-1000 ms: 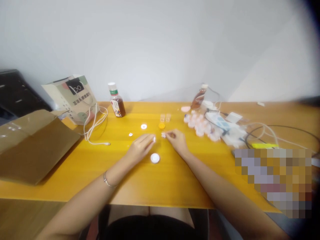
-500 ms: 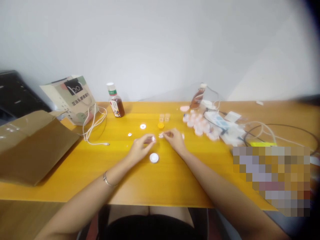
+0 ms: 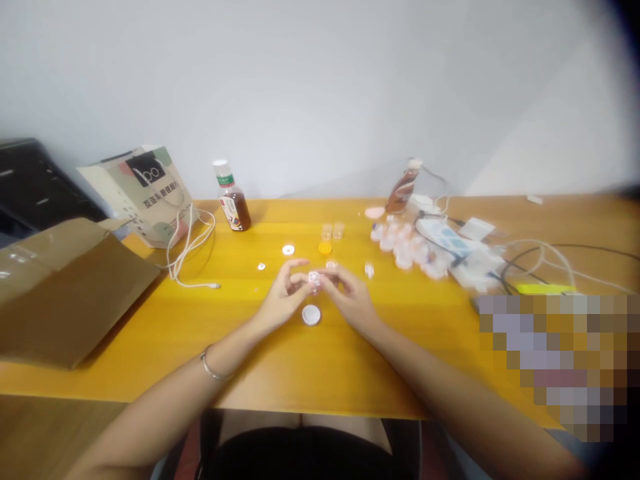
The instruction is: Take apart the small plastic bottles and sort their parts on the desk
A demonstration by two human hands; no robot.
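Observation:
My left hand (image 3: 281, 298) and my right hand (image 3: 349, 295) meet above the yellow table (image 3: 320, 360), fingertips pinched together on a small clear plastic piece (image 3: 314, 279) held between them. A white round cap (image 3: 311, 315) lies on the table just below the hands. A small orange cap (image 3: 325, 249), two tiny clear cups (image 3: 333, 231) and a small clear piece (image 3: 369, 270) sit just beyond the hands. A white disc (image 3: 288, 250) and a smaller white bit (image 3: 261, 267) lie to the far left of the hands.
A brown drink bottle (image 3: 231, 198) stands at the back. A paper bag (image 3: 145, 190) with a white cable (image 3: 193, 257) and a cardboard box (image 3: 65, 287) fill the left. At right lie pink-white small containers (image 3: 407, 248), a tipped bottle (image 3: 403, 190) and tangled cables (image 3: 540, 260).
Both hands rose off the table and came together at the centre, now holding the small clear piece between their fingertips. Another small clear piece now lies uncovered to their right.

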